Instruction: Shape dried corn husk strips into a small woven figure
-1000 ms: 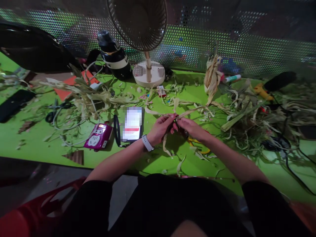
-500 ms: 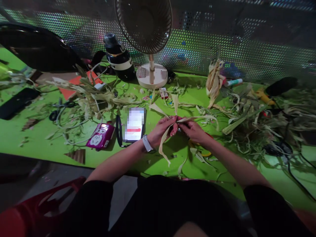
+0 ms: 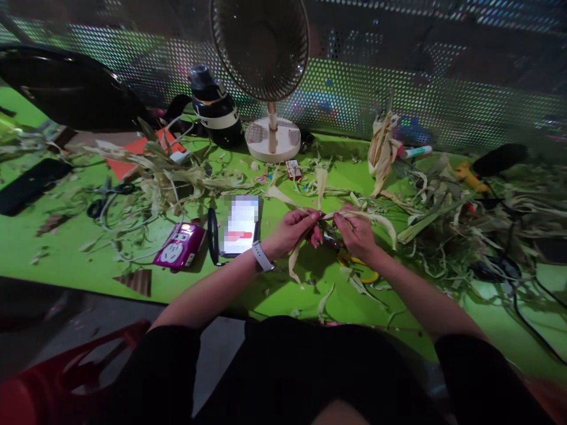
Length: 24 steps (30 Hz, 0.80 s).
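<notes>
Strips of dried corn husk (image 3: 322, 188) radiate from a centre point pinched in my left hand (image 3: 296, 231), one strip upward, one to the upper left and one hanging below. My right hand (image 3: 357, 234) has its fingers closed on the strip that runs out to the right, a short way from the left fingertips. The knot or crossing at the centre is too small to make out. Yellow-handled scissors (image 3: 367, 273) lie under and beside my right wrist, partly hidden. A phone (image 3: 240, 225) with a lit screen rests left of my left hand.
A fan (image 3: 272, 139) and a dark bottle (image 3: 217, 112) stand at the back. A purple power socket (image 3: 179, 246) with a white cable sits left. Heaps of husk shreds (image 3: 443, 236) cover the right side, near a husk bundle (image 3: 381, 153) and a glue gun (image 3: 472, 177).
My right hand has shifted to the right along the husk strip, opening a small gap from my left hand. The left hand keeps its pinch at the centre.
</notes>
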Motion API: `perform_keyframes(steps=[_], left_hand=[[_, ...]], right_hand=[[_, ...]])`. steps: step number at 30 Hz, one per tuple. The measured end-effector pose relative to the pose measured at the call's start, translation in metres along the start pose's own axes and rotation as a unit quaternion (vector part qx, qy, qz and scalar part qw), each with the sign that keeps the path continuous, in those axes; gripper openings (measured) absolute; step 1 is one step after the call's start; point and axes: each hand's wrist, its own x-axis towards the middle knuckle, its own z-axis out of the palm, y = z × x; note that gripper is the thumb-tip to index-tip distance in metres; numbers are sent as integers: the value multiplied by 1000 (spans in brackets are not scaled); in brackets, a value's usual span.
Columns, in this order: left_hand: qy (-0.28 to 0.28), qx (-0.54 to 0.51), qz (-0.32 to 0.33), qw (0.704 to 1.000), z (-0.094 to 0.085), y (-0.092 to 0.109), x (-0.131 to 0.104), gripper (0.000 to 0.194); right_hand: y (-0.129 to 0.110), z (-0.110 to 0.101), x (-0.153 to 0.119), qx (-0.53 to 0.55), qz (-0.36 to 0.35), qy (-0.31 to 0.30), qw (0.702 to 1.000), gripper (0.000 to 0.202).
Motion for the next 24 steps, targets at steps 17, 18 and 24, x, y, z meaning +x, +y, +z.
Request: perform_keyframes(steps=[17,18,24], left_hand=[[-105,90,-155,978,-10,20,-2,37],[-114,93,-163,976,-11,20,-2,38],[-46,10,-153,987,-14,10,2,30]], right_hand=[[-7,-12,9,-39,17,-112,993,38],[-7,-11,9,-29,21,-116,993,38],[3,-6,12,35,70,-65,995,52]])
